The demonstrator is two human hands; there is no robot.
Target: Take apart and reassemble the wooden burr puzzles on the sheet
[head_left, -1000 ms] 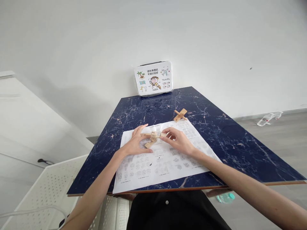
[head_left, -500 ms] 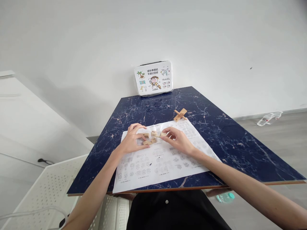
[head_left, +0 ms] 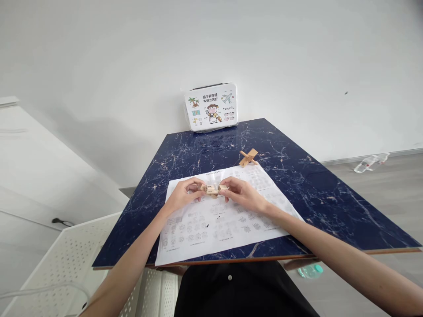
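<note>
My left hand [head_left: 187, 193] and my right hand [head_left: 243, 193] face each other over a printed paper sheet [head_left: 198, 240]. Between them are small notched wooden puzzle pieces [head_left: 212, 190], close together, with dark marks on the middle one. Fingers and thumb of my left hand pinch the left end of these pieces. My right hand pinches a wooden piece [head_left: 223, 188] at the right end. Whether all the pieces are joined is hard to tell. Past the sheet's far right corner sits a cross-shaped wooden puzzle piece [head_left: 248, 157].
The sheet lies on a dark blue marbled table [head_left: 307, 207]. A white case with cartoon prints [head_left: 211, 108] leans against the wall at the back. Plastic bottles [head_left: 372, 163] lie on the floor to the right. White perforated furniture [head_left: 66, 259] stands at the left.
My left hand has closed around the wooden pieces, which are now gathered between both hands and turned. My right hand has barely moved and keeps its pinch.
</note>
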